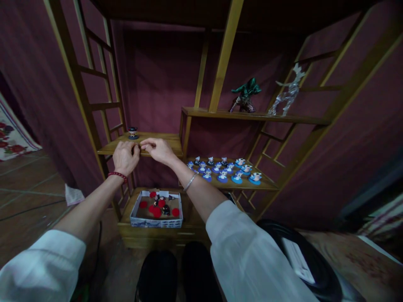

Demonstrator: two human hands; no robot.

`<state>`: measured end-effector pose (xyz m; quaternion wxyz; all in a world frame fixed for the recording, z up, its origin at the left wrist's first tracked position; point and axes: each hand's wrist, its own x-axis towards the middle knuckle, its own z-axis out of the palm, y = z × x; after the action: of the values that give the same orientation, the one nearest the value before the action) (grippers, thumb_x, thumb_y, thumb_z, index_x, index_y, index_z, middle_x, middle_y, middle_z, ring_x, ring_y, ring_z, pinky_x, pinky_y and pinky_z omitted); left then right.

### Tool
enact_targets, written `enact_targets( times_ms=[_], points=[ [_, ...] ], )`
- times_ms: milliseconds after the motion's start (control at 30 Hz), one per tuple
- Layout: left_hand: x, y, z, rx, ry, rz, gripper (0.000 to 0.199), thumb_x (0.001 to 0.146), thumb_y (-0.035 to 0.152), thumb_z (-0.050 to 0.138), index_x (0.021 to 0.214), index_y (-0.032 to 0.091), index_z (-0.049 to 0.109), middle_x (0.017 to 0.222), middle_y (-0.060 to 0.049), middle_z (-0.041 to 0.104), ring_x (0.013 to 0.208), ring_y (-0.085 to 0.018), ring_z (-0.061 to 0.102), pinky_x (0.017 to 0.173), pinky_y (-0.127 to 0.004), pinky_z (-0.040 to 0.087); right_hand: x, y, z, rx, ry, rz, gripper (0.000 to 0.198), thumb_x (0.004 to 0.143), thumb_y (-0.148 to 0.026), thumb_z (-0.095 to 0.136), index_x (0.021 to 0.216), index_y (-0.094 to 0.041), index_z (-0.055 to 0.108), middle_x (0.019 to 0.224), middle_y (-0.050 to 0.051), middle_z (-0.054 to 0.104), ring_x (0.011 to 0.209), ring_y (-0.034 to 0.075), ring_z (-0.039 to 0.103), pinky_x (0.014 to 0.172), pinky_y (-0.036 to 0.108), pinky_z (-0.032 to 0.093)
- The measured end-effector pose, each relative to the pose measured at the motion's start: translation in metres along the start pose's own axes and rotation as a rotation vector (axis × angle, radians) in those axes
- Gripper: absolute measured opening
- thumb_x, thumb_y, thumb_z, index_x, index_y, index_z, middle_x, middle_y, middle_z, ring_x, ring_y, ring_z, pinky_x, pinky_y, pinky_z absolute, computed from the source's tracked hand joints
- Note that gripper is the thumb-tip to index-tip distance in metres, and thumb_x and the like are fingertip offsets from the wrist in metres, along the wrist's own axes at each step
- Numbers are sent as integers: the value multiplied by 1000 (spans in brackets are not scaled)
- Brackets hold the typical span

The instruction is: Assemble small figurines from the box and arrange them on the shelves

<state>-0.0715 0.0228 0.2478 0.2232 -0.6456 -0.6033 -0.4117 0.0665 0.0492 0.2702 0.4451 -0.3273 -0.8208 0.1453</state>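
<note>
We record left hand [125, 157] and right hand [159, 150], fingertips curled narrow, contents we cannot tell; one dark figurine [132, 132] just beyond them, upright, steadied, we judge, by its round base [133, 137].

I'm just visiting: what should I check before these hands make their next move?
1. Left hand and right hand close together at the left shelf: ok.
2. What the fingertips hold: cannot tell, too small and partly hidden.
3. Lone dark figurine upright behind the hands: ok.
4. Open box below, contents visible: ok, red discs inside.
5. Things in the box all upright and sorted: not ok, they lie scattered.
</note>
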Motion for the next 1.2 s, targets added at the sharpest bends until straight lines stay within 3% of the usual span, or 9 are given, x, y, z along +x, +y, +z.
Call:
enact_targets(
  times_ms=[300,533,767,1000,1200],
  points=[
    [-16,2,-1,-116,59,73,25,80,25,35,82,16,59,81,-8,58,85,-22,48,78,-33,38,-14,-11,2,-1,8,-47,25,78,-11,45,91,-24,62,85,-4,67,86,12,61,84,27,44],
    [-34,8,0,-204,139,121,20,79,20,38,85,17,56,93,-8,57,94,-21,47,84,-36,37,-33,-21,1,55,-26,-91,26,78,-10,45,93,-24,62,88,-2,66,90,13,59,87,28,42],
    [-65,9,6,-284,155,136,21,77,15,41,90,19,56,110,-7,54,107,-21,43,91,-38,35,-69,-17,17,122,2,-91,27,79,-11,42,99,-23,57,90,-1,64,88,10,60,82,22,45],
    [-114,4,33,-314,-10,114,19,76,13,41,81,18,59,102,-5,58,100,-19,47,87,-34,40,-109,25,43,97,-55,12,23,78,-13,43,96,-20,57,82,-1,65,78,10,61,75,22,46],
    [-152,2,65,-216,-384,108,23,74,12,39,84,16,60,96,-8,60,94,-19,52,83,-30,43,-146,68,63,8,-145,203,24,78,-13,43,93,-20,61,84,-1,68,77,10,62,74,20,45]
  ],
)
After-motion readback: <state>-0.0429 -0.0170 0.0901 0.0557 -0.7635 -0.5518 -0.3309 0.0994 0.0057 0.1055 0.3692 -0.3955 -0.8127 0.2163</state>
